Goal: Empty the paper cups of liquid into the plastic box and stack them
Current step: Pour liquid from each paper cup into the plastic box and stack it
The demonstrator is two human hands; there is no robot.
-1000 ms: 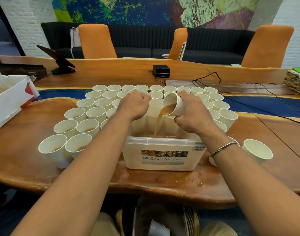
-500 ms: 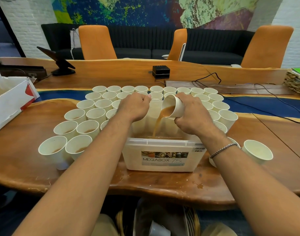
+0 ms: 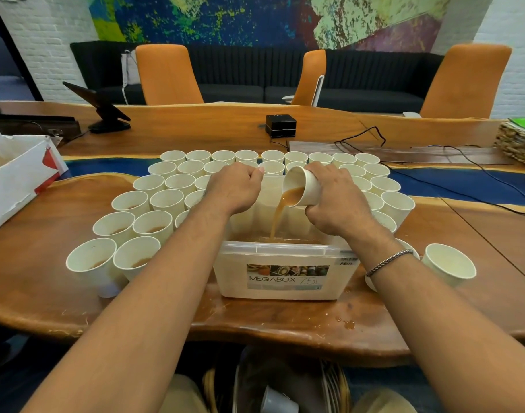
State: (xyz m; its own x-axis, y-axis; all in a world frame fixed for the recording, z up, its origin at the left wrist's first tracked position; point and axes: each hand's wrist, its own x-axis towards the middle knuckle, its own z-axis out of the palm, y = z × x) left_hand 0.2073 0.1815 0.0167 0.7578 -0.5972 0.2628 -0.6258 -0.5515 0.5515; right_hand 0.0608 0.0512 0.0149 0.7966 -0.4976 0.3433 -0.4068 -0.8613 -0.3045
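Observation:
A clear plastic box (image 3: 285, 274) labelled MEGABOX stands at the table's near edge with brown liquid in its bottom. My right hand (image 3: 338, 201) grips a white paper cup (image 3: 304, 187) tipped to the left over the box, and a brown stream (image 3: 277, 216) runs from it into the box. My left hand (image 3: 234, 187) is curled over the box's far left rim; what it grips is hidden. Several white paper cups (image 3: 153, 226) with brown liquid crowd the table left of, behind and right of the box. An empty-looking cup (image 3: 449, 263) leans at the right.
A white cardboard box (image 3: 16, 180) sits at the far left. A black device (image 3: 280, 125), cables (image 3: 452, 174) and a tablet stand (image 3: 103, 111) lie beyond the cups. Drops of spilled liquid (image 3: 347, 323) mark the wood near the front edge. Orange chairs stand behind the table.
The cup in my right hand has tilted a little further and the pour continues. My left hand has stayed at the box rim.

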